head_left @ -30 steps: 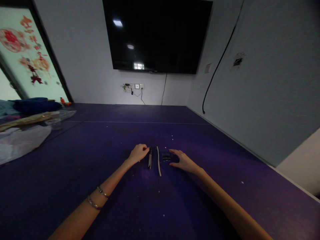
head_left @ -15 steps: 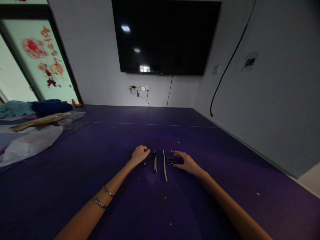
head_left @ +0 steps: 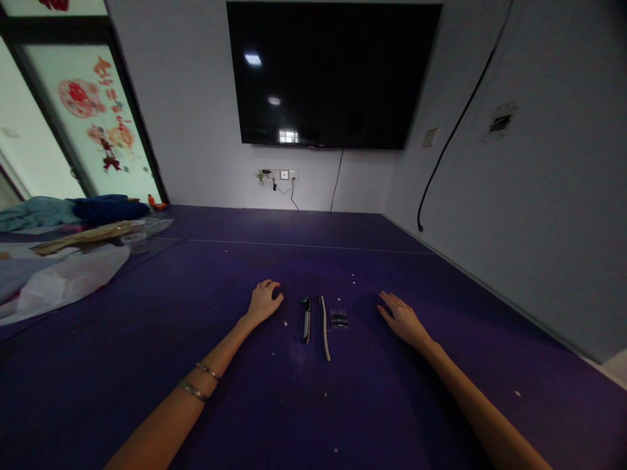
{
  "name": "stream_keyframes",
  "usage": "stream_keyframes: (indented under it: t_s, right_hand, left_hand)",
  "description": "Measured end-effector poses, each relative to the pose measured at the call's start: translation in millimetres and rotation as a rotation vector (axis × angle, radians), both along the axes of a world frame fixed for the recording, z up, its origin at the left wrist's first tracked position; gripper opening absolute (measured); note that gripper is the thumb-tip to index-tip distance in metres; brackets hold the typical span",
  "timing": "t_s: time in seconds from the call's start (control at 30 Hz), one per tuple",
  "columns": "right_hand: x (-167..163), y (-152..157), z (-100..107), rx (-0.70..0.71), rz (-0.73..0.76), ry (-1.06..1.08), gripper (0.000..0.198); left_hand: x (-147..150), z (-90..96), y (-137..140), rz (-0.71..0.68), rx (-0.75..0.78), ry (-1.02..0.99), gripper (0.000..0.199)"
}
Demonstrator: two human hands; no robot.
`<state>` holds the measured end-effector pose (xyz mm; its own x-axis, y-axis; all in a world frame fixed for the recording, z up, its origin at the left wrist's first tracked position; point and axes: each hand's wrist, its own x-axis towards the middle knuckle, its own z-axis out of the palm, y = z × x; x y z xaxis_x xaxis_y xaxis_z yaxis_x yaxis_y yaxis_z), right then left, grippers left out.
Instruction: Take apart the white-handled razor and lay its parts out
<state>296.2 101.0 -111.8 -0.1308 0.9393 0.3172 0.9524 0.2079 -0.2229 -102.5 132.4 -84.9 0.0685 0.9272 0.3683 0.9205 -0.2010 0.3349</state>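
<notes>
Between my hands, three small things lie side by side on the purple surface point(head_left: 294, 411). On the left is a razor point(head_left: 307, 321) with a dark head and a grey-and-black handle. Beside it lies a slim white toothbrush point(head_left: 324, 329), its head pointing away from me. To the right of that is a small clear packet point(head_left: 339, 318) with dark pieces inside. My left hand point(head_left: 265, 300) rests left of the razor, fingers apart and holding nothing. Well right of the packet, my right hand point(head_left: 401, 320) is spread low over the surface with nothing in it.
Plastic bags point(head_left: 73, 277), a long brown piece point(head_left: 88, 237) and dark blue cloth point(head_left: 110, 207) are heaped at the left. A black cable point(head_left: 443, 134) hangs down the right wall. A large television point(head_left: 333, 75) is mounted above sockets point(head_left: 284, 175). White specks dot the surface.
My right hand has let go of the packet and moved away to the right. My left hand has shifted left from the razor, its fingers loosening. The view has turned slightly left.
</notes>
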Motion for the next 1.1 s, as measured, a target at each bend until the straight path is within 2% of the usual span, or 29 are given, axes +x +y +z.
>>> stream_keyframes:
  t_s: [0.2,0.37,0.9,1.1]
  right_hand:
    - [-0.3,-1.3,-5.3,-0.045,-0.044,-0.037,0.051]
    - [-0.1,-0.1,-5.9,-0.044,-0.045,-0.039,0.049]
    - [0.6,-2.6,-6.3,-0.034,-0.027,0.005,0.047]
    - [0.6,-2.6,-6.3,-0.036,-0.030,-0.005,0.048]
  left_hand:
    - [3.0,-7.9,-4.9,-0.042,-0.128,0.176,0.045]
    - [2.7,-7.5,-7.0,-0.053,-0.142,0.239,0.048]
    - [1.6,-8.1,-5.9,-0.047,-0.146,0.223,0.047]
    - [4.0,-1.4,-8.5,-0.031,-0.088,0.112,0.041]
